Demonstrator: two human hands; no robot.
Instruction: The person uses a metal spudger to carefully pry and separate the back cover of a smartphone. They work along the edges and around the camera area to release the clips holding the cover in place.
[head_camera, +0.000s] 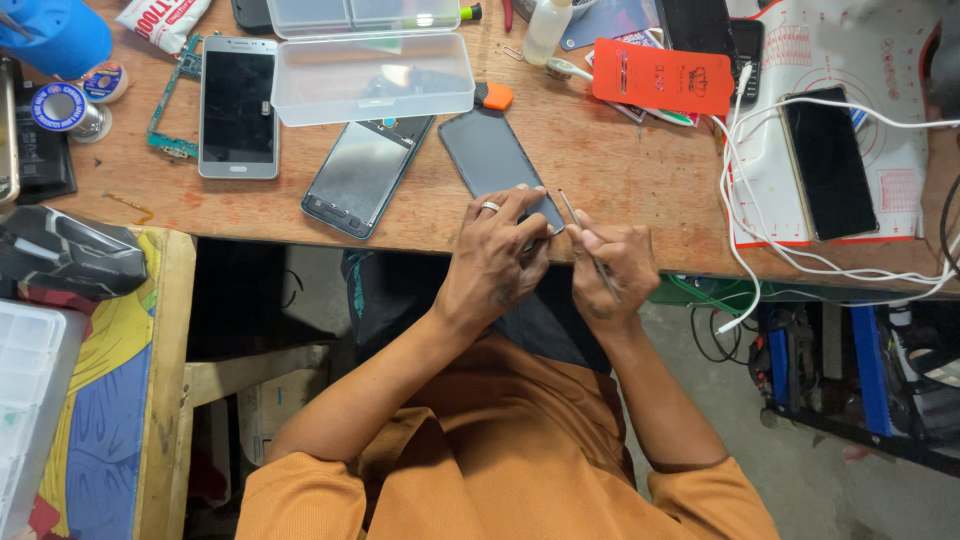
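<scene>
From the head view, the left hand (495, 265) lies closed over the near corner of a dark phone (492, 160), fingers pressing it down at the front edge of the wooden bench (620, 180); a ring shows on one finger. The right hand (620, 265) is pinched narrow around thin metal tweezers (580, 225), whose tips point toward eleven o'clock and meet the phone's lower right corner, just beside the left fingertips. The phone lies flat, tilted slightly, with its far end pointing to twelve o'clock.

At nine o'clock from that phone lies a second dark phone (365, 175), also tilted, and farther on a silver-framed phone (238, 105) lying straight. A clear plastic box (372, 75) with its lid open sits at about eleven o'clock. At two o'clock lies an orange-red card (662, 75), and at three o'clock a black phone (828, 165) rests on a white mat (890, 60) with white cables (745, 200) looping around it.

The step in hand looks like working at the phone's corner edge, probably picking at or lifting something small there; whether anything is caught between the tips cannot be told. The next move would call for a steady hold from the left hand and a fine, shallow pull with the tweezers so the tips do not slip across the glass.
</scene>
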